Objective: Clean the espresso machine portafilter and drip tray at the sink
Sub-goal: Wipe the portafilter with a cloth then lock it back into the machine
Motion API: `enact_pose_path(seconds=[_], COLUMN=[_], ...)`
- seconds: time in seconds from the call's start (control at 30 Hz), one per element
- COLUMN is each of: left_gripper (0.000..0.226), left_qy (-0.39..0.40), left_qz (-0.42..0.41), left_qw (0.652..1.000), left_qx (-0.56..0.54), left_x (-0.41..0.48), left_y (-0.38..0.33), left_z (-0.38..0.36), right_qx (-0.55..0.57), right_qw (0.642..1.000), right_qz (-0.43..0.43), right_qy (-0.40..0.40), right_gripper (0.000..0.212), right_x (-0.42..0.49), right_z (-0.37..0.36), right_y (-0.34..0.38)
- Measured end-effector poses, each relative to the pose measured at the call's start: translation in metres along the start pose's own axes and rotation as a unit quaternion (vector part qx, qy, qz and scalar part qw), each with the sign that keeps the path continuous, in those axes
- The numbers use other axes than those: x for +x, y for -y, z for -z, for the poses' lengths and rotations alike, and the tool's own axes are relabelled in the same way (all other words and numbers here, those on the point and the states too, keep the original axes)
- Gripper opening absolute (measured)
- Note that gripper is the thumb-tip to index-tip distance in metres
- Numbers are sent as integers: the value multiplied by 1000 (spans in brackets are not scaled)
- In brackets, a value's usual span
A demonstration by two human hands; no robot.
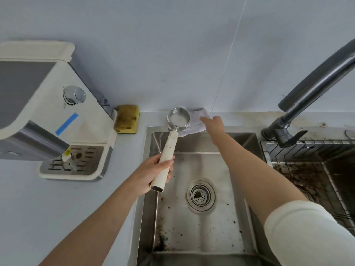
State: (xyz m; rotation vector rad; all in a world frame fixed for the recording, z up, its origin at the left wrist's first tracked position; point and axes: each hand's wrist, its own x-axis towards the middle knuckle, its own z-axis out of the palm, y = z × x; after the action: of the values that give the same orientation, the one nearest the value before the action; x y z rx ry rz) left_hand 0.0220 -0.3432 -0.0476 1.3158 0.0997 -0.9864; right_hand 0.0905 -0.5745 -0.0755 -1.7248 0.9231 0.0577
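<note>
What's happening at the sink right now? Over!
Left hand grips portafilter handle. Right hand touches white cloth. Drip tray under espresso machine. Nothing blocking.

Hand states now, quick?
Left hand: closed, gripping the portafilter handle.
Right hand: touching the white cloth; grip cannot be told.

No text, label, brand, number or sign can be read in this view. Small marks are printed around the steam knob (74, 95) on the side panel of the espresso machine (44, 104), but they are too small and blurred to be made out. The strip of blue tape (67, 123) stuck on the same panel below the knob is seen only as plain colour.
</note>
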Motion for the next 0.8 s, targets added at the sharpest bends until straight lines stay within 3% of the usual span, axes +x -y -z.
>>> enact_pose_path(seconds=[0.23, 0.47, 0.57, 0.63, 0.7, 0.8], left_gripper=[30, 28, 27, 29, 31, 32], left_qy=[35, 40, 43, 41, 38, 40], left_qz=[39, 49, 42, 38, 35, 29], left_qw=[997, 997, 997, 997, 997, 997], left_qx=[-58, -39, -42, -47, -56, -63], left_x=[14, 23, 24, 24, 23, 18], left_y=[3, 7, 8, 6, 5, 1], left_z=[14, 18, 17, 16, 15, 12], right_qx=[-160, -159, -54, 65, 174, 308], right_qw=[986, 986, 998, 998, 985, 950], right_qz=[-42, -26, -2, 6, 3, -7], right_qy=[-21, -52, -43, -19, 4, 42], right_gripper=[68, 44, 13, 24, 9, 20], right_x=[39, 50, 46, 36, 23, 7], right_z=[-18, -26, -22, -18, -12, 1], right_y=[-5, -8, -10, -12, -11, -9])
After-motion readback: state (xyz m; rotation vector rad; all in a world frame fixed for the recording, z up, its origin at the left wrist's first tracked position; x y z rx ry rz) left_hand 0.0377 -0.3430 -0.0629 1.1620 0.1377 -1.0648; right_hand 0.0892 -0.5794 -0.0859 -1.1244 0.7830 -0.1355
